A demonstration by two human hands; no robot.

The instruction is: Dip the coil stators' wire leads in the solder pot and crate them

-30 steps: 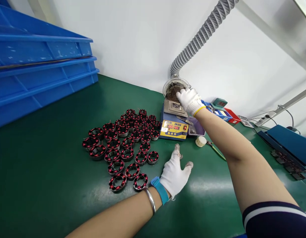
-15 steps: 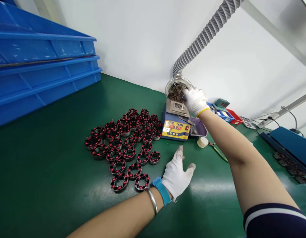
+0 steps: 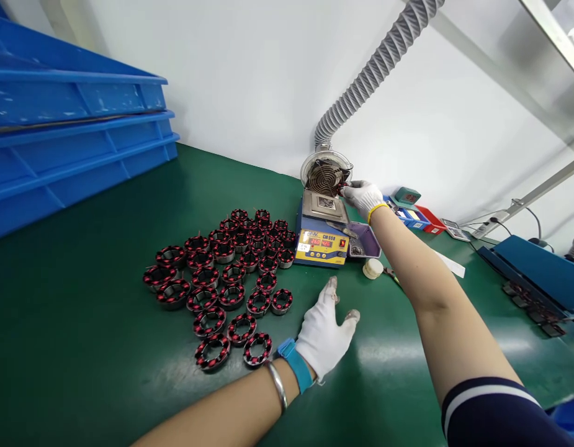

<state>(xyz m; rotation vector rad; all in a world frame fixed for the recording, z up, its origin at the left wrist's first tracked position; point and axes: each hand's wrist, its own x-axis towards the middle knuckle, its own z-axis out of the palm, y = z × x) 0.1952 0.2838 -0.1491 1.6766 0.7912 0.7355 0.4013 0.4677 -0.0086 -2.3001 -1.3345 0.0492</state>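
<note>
My right hand (image 3: 362,196), in a white glove with a yellow cuff, is closed on a red-and-black wound motor stator (image 3: 343,187), mostly hidden by the fingers. It is held just above and right of the solder pot (image 3: 326,203), whose blue body has a yellow panel (image 3: 321,247) with red digits. My left hand (image 3: 324,332), gloved, rests low over the table with thumb and fingers apart and nothing in it. Left of it stand several similar wound stators (image 3: 231,297) in a cluster. The nearest one (image 3: 282,301) is close to the left glove but apart from it.
A round fume hood with a fan grille (image 3: 324,179) and grey hose (image 3: 361,77) stands behind the pot. Right of it are a purple tray (image 3: 369,242), a pale round block (image 3: 373,268) and pliers (image 3: 393,277). Blue crates (image 3: 82,155) are stacked at the left of the green table (image 3: 105,285).
My right hand has turned and come slightly lower beside the fan, and the stator at its fingertips now shows. The left hand keeps its spread pose. The whole view has shifted a little.
</note>
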